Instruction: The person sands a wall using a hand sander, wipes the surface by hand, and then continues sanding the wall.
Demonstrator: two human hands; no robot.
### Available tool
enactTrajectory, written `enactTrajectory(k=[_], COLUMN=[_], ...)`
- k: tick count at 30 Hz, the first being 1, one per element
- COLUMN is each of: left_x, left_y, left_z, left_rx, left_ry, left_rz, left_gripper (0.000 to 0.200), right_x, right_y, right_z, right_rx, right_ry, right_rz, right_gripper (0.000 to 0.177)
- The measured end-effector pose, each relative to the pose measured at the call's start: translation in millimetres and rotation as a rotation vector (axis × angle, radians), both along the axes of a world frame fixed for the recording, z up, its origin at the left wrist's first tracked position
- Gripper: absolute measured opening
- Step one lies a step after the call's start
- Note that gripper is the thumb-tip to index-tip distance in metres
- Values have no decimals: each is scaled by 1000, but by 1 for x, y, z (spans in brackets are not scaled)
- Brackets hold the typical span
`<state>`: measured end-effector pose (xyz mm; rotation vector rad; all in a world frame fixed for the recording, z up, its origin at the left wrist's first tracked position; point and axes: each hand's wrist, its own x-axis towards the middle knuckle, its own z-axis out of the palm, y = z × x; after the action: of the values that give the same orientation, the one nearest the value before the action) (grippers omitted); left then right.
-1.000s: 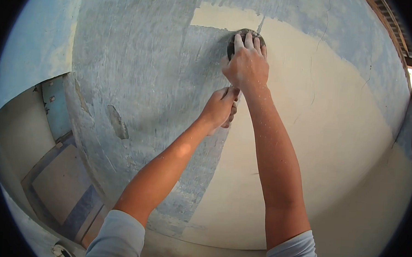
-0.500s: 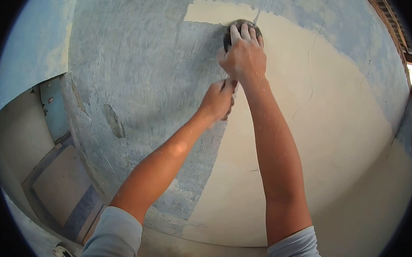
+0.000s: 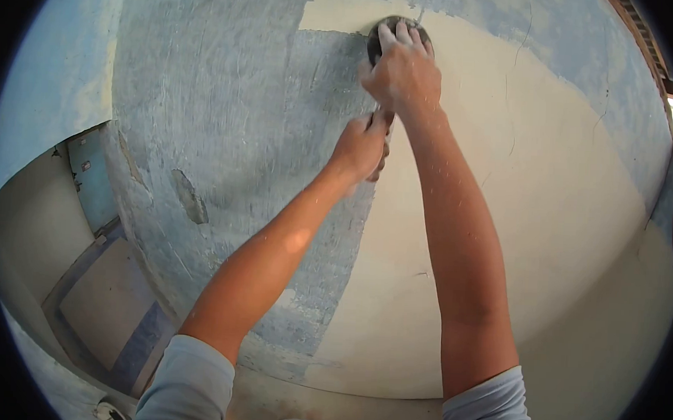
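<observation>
High on the wall, a dark round-headed tool is pressed against the surface beside the edge of a cream coating. My right hand lies over its round head, with fingers stretched across the back of it. Just below, my left hand is closed around what looks like the tool's handle, mostly hidden by the fingers. The cream coat covers the wall to the right, while bare, scratched blue-grey wall shows to the left. What lies under the round head is hidden.
A chipped hole marks the blue-grey wall at left. Beyond the wall's left edge is an opening with a light blue panel. Thin cracks run through the upper right wall, and a roof edge shows at the far right.
Both hands have moved slightly up the wall together with the round-headed tool. My grip on it looks the same. The view has shifted a little.
</observation>
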<state>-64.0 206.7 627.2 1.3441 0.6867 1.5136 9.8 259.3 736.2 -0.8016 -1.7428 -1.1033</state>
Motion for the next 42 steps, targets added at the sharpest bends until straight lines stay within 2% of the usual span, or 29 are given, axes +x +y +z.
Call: enactTrajectory(k=[2,5,9,13,15,18,21,22,25,29,31,32,36,42], left_x=[1,0,4,4,4,4,2,2,-1,2,3,2,4,14], left_y=[3,0,1,-3,-4,-5,-1,-2,-1,0,-4,-5,-2,-8], left_z=[21,32,4,-28,-31,-15,16,27,40,8,-10,-13,-15,-43], left_rx=[48,28,9,-52,-58,-23,37,65,40,44,-15,-22,-19,-55], left_ry=[-13,-20,-34,-57,-40,-33,-10,4,18,-6,-29,-30,-24,-81], left_rz=[31,12,32,-39,-48,-13,2,16,-1,-8,-64,-76,-76,-54], left_gripper=[39,39,39,37,37,39,41,42,43,43,43,43,43,38], right_x=[-2,-5,1,4,5,4,3,2,-1,3,4,4,6,7], right_y=[-4,3,-2,-1,0,3,-7,-9,-12,-5,-3,-3,-4,-12], right_z=[26,33,7,-34,-38,-19,17,30,39,11,-10,-16,-18,-47], right_rx=[-74,-5,-21,2,-27,52,-13,-24,-95,-45,19,-33,-70,-91], right_ry=[-24,-1,-18,6,37,14,29,33,40,-19,-24,-19,-5,-42], right_rz=[-42,-57,-13,-19,-46,20,21,-48,-139,-42,-55,-67,-13,-113], right_gripper=[54,53,55,61,69,61,51,60,60,51,58,64,65,68])
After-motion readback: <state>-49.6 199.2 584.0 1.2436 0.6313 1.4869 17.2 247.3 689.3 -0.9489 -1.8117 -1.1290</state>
